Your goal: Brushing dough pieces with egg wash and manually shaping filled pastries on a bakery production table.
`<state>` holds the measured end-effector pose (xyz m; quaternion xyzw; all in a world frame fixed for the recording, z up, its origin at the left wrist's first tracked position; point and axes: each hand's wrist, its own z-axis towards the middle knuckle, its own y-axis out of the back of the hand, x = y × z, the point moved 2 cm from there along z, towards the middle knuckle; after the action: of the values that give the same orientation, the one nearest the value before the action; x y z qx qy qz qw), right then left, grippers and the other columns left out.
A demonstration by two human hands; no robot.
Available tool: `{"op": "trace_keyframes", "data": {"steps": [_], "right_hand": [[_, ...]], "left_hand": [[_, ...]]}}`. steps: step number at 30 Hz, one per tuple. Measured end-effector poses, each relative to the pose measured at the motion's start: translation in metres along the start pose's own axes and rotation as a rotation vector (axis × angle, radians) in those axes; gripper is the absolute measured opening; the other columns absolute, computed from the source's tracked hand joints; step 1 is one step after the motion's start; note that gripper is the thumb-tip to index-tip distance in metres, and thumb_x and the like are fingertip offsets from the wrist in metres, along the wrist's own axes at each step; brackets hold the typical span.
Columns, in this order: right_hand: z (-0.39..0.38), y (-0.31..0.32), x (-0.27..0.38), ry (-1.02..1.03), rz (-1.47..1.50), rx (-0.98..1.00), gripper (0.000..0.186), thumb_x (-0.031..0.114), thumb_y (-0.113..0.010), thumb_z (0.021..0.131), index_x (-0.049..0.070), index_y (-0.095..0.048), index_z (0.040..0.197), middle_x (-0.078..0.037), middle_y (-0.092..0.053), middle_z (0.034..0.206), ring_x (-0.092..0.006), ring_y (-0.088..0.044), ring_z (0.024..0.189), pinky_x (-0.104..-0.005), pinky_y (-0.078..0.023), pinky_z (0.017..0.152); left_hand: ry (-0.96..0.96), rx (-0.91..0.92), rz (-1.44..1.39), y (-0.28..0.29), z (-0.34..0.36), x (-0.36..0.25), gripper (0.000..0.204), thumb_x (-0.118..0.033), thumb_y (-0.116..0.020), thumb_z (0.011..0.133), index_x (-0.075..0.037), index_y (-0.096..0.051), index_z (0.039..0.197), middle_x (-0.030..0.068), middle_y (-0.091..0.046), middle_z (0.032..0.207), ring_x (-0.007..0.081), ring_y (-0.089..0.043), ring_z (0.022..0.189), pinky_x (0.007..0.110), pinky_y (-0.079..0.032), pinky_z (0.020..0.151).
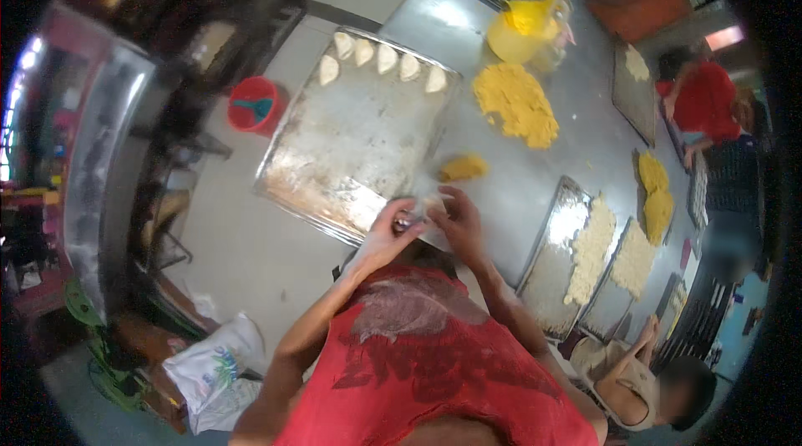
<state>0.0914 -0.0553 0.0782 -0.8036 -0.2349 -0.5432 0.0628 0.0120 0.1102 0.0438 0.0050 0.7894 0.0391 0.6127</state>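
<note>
My left hand (pixel 393 227) is at the near right corner of a metal baking tray (pixel 334 137), fingers curled around a small, dark, shiny thing I cannot make out. Close beside it, my right hand (pixel 458 219) has its fingers bent inward. A blurred pale patch lies between the two hands; what the right fingers hold is hidden. Several half-moon dough pieces (pixel 386 58) sit along the tray's far end. Just beyond my right hand, a small yellow lump (pixel 464 167) rests on the metal table (pixel 510 187). A broad yellow, crumbly mass (pixel 516 103) is spread farther off.
A yellow bag (pixel 522 28) stands behind the mass. Trays with pale dough (pixel 591 250) line the right, near a yellow mound (pixel 656 195). Left of my tray is a red bucket (pixel 253 105) with a green scoop. Other people work around the table, one in red (pixel 706 99).
</note>
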Motion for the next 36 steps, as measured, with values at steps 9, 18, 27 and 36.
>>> {"op": "trace_keyframes", "data": {"steps": [9,18,27,36], "right_hand": [[0.183,-0.107,0.166,0.528,-0.096,-0.181,0.039,0.022,-0.067,0.094,0.002,-0.062,0.127,-0.017,-0.065,0.120,-0.0248,-0.065,0.106,-0.0322,-0.052,0.088],[0.125,-0.078,0.012,0.307,-0.271,-0.031,0.034,0.016,-0.070,0.089,0.003,-0.064,0.119,-0.019,-0.062,0.123,-0.0322,-0.059,0.115,-0.0430,-0.046,0.097],[0.013,0.046,-0.082,0.581,-0.870,-0.631,0.040,0.033,-0.057,0.088,0.011,-0.062,0.121,-0.017,-0.060,0.128,-0.0344,-0.056,0.118,-0.0458,-0.045,0.097],[-0.095,0.283,-0.154,-0.051,-0.697,-1.150,0.020,0.024,-0.065,0.091,0.008,-0.071,0.101,-0.013,-0.069,0.089,-0.0333,-0.065,0.083,-0.0453,-0.051,0.074]], "left_hand": [[0.115,-0.772,-0.142,0.183,-0.028,-0.020,0.035,-0.027,-0.058,0.102,-0.006,-0.057,0.130,0.0049,-0.063,0.115,0.0121,-0.059,0.100,0.027,-0.048,0.086],[0.076,-0.479,-0.177,0.123,0.014,-0.027,0.037,-0.034,-0.057,0.102,-0.005,-0.060,0.125,0.0082,-0.064,0.115,0.0159,-0.061,0.101,0.030,-0.049,0.090],[0.620,0.403,-1.295,-0.076,0.029,-0.046,0.052,-0.035,-0.053,0.099,-0.007,-0.043,0.142,0.0148,-0.053,0.137,0.0278,-0.052,0.127,0.039,-0.044,0.103],[-0.339,-0.076,0.726,-0.131,0.097,-0.011,0.063,-0.039,-0.066,0.092,-0.012,-0.045,0.144,0.0179,-0.043,0.148,0.0345,-0.038,0.140,0.045,-0.031,0.115]]}}
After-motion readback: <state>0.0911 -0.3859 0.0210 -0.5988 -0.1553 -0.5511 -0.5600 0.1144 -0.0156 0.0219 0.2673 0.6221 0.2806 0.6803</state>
